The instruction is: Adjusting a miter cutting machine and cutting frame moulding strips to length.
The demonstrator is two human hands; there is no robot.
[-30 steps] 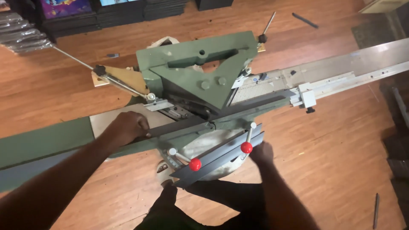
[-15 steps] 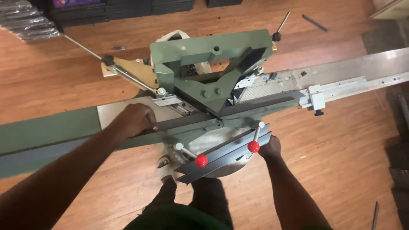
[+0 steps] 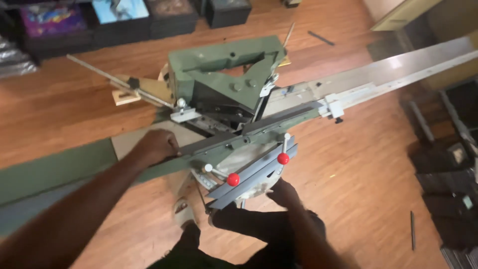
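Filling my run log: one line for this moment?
left hand: on green rail | right hand: under machine front | red knobs: untouched

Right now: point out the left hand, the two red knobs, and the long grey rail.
left hand [image 3: 157, 146], head view, back of the hand.
left red knob [image 3: 233, 179], head view, ball centre.
right red knob [image 3: 283, 158], head view, ball centre.
long grey rail [image 3: 398, 67], head view, flat top face.

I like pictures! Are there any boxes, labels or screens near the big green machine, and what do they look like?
Purple picture box: far left on the floor, flat, purple and pink.
Blue picture box: beside it, flat, pale blue and white.
Dark boxes: top middle, plain black.
No screens show.
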